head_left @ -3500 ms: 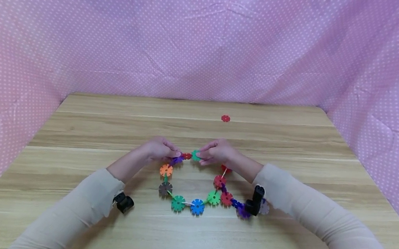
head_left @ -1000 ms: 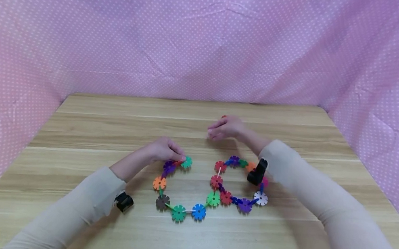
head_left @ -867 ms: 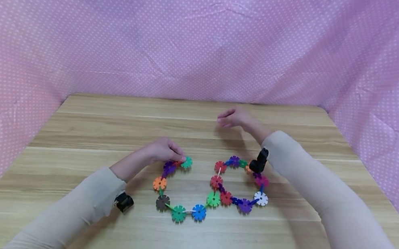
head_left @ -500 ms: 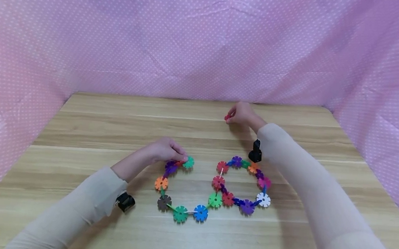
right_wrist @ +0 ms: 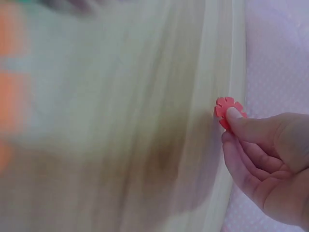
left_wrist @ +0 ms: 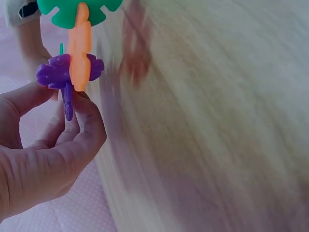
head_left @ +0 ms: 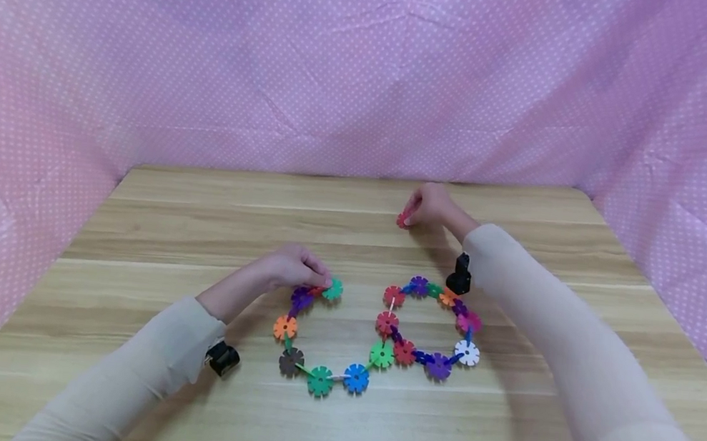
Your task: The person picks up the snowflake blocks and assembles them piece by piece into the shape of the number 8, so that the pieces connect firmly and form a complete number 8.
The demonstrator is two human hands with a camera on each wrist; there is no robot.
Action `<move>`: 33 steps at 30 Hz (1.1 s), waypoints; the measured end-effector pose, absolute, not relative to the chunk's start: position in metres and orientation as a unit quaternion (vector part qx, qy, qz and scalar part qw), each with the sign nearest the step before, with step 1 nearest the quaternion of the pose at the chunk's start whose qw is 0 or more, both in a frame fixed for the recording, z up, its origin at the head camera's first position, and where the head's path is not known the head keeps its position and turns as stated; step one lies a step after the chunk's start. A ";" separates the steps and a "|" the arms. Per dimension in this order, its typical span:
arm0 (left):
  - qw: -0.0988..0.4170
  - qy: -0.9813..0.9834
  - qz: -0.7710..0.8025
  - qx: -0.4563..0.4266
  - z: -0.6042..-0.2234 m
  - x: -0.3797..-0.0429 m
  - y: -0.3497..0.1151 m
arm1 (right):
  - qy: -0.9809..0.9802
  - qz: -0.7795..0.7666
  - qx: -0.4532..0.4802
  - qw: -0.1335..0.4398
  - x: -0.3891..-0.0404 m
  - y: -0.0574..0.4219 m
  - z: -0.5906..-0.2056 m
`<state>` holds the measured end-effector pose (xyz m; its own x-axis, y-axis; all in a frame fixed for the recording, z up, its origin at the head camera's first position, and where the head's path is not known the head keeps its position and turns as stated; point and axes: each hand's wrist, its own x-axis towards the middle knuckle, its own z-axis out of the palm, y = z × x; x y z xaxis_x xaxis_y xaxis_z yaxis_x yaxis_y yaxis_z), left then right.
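A chain of notched plastic snowflake discs [head_left: 320, 381] in many colours lies on the table, a ring on the right joined to an open arc on the left. My left hand [head_left: 294, 267] pinches the arc's far end, close to its turquoise-green end disc [head_left: 333, 289]. In the left wrist view, its thumb and fingers hold near a purple disc [left_wrist: 54, 71] slotted to an orange-red disc [left_wrist: 80, 48]. Over the far part of the table, my right hand [head_left: 435, 205] pinches a loose red snowflake disc [right_wrist: 228, 110] between thumb and fingers.
The wooden table [head_left: 197, 233] has pink dotted cloth [head_left: 369, 71] hanging behind it and at both sides. The chain's closed ring, with a white disc [head_left: 467, 352] at its right, lies below the right forearm. Each wrist carries a small black camera.
My right hand has let go of the chain, reached to the far side and picked up the loose red disc, now drawn slightly nearer. My left hand keeps its grip; the arc has spread open.
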<state>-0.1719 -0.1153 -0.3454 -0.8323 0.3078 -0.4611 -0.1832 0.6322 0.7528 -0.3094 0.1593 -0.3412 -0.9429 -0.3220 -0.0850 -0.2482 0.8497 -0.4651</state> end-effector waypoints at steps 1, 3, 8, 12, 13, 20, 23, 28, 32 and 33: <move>0.287 0.856 0.427 0.036 -0.345 -0.172 -0.116 | 0.955 -0.241 -0.150 0.085 -0.305 0.159 -0.340; 0.287 0.855 0.430 0.037 -0.345 -0.171 -0.117 | 0.950 -0.253 -0.158 0.089 -0.294 0.159 -0.339; 0.284 0.855 0.433 0.035 -0.346 -0.171 -0.118 | 0.940 -0.277 -0.170 0.107 -0.264 0.156 -0.335; 0.284 0.855 0.432 0.032 -0.347 -0.170 -0.119 | 0.929 -0.307 -0.161 0.134 -0.243 0.151 -0.334; 0.284 0.855 0.432 0.031 -0.347 -0.170 -0.119 | 0.927 -0.309 -0.163 0.138 -0.237 0.149 -0.334; 0.284 0.859 0.425 0.033 -0.349 -0.169 -0.118 | 0.919 -0.308 -0.222 0.106 -0.201 0.135 -0.336; 0.285 0.856 0.430 0.028 -0.349 -0.169 -0.118 | 0.906 -0.330 -0.245 0.098 -0.186 0.125 -0.339; 0.284 0.856 0.431 0.020 -0.347 -0.168 -0.119 | 0.893 -0.351 -0.269 0.082 -0.165 0.106 -0.345; 0.287 0.853 0.436 0.017 -0.344 -0.167 -0.119 | 0.886 -0.364 -0.280 0.065 -0.157 0.099 -0.349; 0.287 0.852 0.437 0.018 -0.344 -0.166 -0.119 | 0.883 -0.370 -0.282 0.061 -0.156 0.098 -0.350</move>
<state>-0.1664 -0.1189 -0.3440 -0.8341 0.2813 -0.4745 -0.2216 0.6168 0.7553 -0.1555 0.0979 -0.3503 -0.8337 -0.5431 0.1002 -0.4524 0.5675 -0.6879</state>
